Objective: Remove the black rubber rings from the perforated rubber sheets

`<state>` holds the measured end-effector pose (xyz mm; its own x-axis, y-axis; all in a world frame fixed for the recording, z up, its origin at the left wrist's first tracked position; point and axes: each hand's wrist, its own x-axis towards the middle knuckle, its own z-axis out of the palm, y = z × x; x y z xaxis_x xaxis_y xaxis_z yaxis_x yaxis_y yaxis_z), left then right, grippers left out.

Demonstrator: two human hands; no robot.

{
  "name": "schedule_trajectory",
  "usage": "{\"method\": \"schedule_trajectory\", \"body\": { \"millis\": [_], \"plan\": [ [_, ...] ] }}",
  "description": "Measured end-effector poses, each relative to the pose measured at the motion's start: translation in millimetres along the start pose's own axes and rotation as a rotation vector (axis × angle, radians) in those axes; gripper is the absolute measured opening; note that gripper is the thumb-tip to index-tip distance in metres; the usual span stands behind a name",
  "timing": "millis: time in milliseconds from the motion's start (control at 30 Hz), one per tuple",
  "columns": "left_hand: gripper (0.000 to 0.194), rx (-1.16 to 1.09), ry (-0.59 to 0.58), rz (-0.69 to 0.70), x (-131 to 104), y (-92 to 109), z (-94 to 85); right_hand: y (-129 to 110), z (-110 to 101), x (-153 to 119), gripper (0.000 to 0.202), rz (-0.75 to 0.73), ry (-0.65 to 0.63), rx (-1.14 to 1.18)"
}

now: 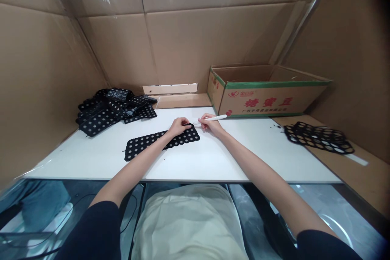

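A black strip of material with rows of pale dots and a scalloped edge (140, 146) lies flat on the white tabletop in front of me. My left hand (180, 126) is closed at the strip's far right corner, thumb and fingers pinching its edge. In my right hand (210, 123) is a slim white pen-shaped tool (220, 117), gripped like a pencil. The tool's tip points left, close to that same corner and my left fingertips. Whether the tip touches the strip is too small to tell.
At the back left lies a heap of similar black dotted pieces (115, 109). An open cardboard box (265, 99) with green edges stands at the back right. Black net-like pieces with large holes (319, 138) lie on the right. Cardboard walls (183, 44) enclose the table's back and sides.
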<state>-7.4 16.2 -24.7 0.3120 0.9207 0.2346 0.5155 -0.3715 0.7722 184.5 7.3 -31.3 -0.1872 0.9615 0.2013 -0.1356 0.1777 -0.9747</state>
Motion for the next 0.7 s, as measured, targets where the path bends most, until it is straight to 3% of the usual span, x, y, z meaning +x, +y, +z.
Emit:
{"method": "schedule_trajectory", "body": {
  "millis": [133,367,700],
  "plan": [
    [0.016,-0.006,0.03,-0.049,-2,3,-0.9,-3,3,-2,0.032,0.038,-0.021,0.032],
    [0.022,-0.025,0.071,-0.103,-2,3,-1.3,-9,6,-7,0.029,-0.03,-0.039,-0.074],
    [0.019,-0.049,0.087,-0.089,-1,0,1.4,-12,6,-9,0.027,-0.069,-0.042,-0.137]
  ]
}}
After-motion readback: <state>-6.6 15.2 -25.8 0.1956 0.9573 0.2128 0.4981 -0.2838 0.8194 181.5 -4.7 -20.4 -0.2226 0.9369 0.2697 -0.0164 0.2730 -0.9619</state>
